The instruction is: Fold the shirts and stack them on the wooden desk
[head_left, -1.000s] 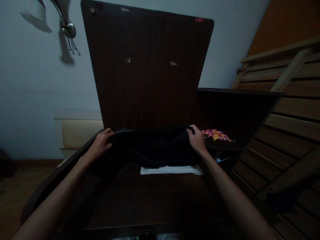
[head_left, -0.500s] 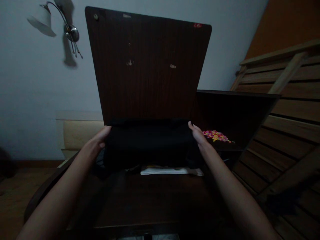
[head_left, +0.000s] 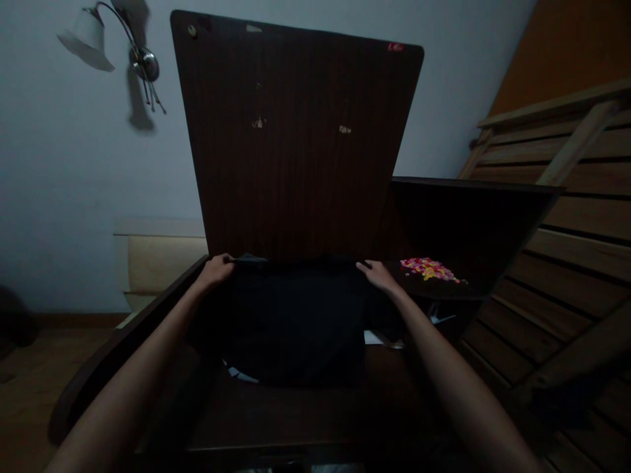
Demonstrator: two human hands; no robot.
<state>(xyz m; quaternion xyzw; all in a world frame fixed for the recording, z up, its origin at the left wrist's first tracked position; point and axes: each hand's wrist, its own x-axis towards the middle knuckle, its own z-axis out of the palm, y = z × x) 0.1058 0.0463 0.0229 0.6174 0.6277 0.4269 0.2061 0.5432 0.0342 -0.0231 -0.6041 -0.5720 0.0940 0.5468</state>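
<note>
A black shirt [head_left: 300, 322], too dark to show its details, is stretched between my hands over the dark wooden desk [head_left: 296, 420]. My left hand [head_left: 215, 270] pinches its upper left corner, and my right hand [head_left: 375, 272] grips the upper right one. The cloth hangs down toward the desktop, with darker folds like sleeves at both sides. Pale paper [head_left: 379, 338] lies partly covered behind its right side. A whitish patch [head_left: 241, 375] shows at the lower left edge; whether it is print or paper I cannot tell.
An upright dark wooden panel [head_left: 300, 144] stands behind the desk. To the right is an open dark shelf [head_left: 473, 223] with pink and yellow flower-like pieces [head_left: 430, 269]. Wooden slats [head_left: 582, 256] lean farther right. A lamp [head_left: 89, 41] hangs on the wall.
The shirt's lower part has dropped toward me and opened out, covering much of the white paper. Both hands have moved slightly inward and down, still gripping the cloth.
</note>
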